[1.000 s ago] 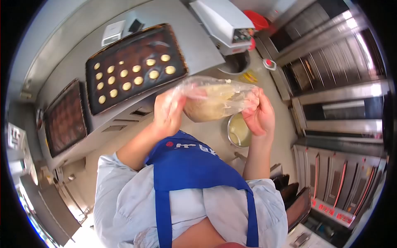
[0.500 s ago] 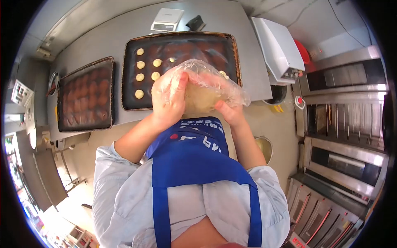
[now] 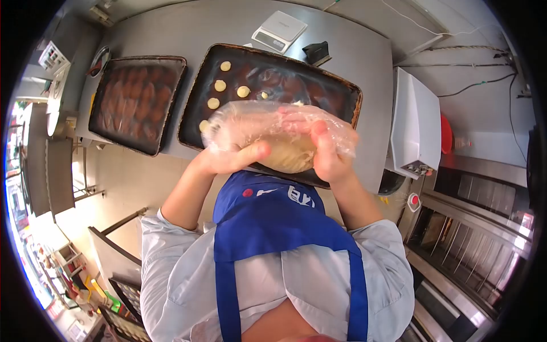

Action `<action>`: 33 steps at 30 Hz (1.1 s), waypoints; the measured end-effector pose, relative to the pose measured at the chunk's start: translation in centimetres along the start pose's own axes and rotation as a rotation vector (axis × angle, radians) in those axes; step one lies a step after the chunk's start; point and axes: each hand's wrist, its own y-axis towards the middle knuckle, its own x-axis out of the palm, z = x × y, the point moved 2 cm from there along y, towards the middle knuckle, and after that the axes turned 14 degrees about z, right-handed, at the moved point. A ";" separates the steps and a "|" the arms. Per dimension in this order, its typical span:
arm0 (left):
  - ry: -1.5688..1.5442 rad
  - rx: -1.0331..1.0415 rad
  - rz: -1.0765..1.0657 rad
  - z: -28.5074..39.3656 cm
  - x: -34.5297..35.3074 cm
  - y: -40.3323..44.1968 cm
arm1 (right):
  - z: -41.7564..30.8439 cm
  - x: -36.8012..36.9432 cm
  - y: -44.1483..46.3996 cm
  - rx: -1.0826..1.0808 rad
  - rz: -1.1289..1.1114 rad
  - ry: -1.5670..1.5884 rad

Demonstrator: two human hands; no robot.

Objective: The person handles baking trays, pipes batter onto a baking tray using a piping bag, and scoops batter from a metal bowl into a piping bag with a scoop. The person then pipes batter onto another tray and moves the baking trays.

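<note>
Between my two hands is a clear plastic bag (image 3: 288, 155) bulging with a pale yellow batter or filling. My left hand (image 3: 231, 153) cups its left side, with the thumb lying across the front and the fingers showing through the plastic. On the right, my right hand (image 3: 331, 149) grips the bag, thumb up. The bag hangs over the front of a dark baking tray (image 3: 195, 97) on the table. Small pale yellow mounds (image 3: 243, 91) sit on the tray's left half; a smaller dab (image 3: 264, 95) lies right of them. The bag hides the tray's near middle.
A second tray (image 3: 137, 102) with brownish round shapes lies to the left. A white digital scale (image 3: 280, 29) and a small black object (image 3: 317, 53) stand behind the main tray. To the right are a white machine (image 3: 419, 128) and steel ovens (image 3: 467, 214).
The view has turned, so the trays appear rotated. The bag has shifted in my hands: my left thumb now lies across its front and my right thumb points up.
</note>
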 end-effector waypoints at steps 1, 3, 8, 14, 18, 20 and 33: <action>0.111 -0.041 -0.061 0.3 0.6 0.9 | 0.7 -0.7 0.4 -0.092 -0.057 0.012; 0.293 -0.019 -0.069 0.9 2.3 1.6 | 1.2 -2.0 1.2 -0.060 -0.076 0.042; 0.439 -0.009 0.172 2.5 5.1 3.0 | 2.6 -4.8 3.8 -0.192 -0.241 0.082; 0.358 0.010 0.143 2.1 5.8 5.2 | 3.3 -5.8 5.0 0.043 -0.555 0.059; 0.319 -0.087 0.073 0.5 5.4 5.9 | 3.2 -5.4 4.7 0.053 -0.373 -0.074; 0.334 0.065 -0.025 0.1 5.0 6.0 | 3.2 -5.6 4.3 0.011 -0.404 -0.093; 0.301 0.245 -0.890 3.2 4.2 16.1 | 2.7 -6.9 -0.4 0.226 -0.110 -0.344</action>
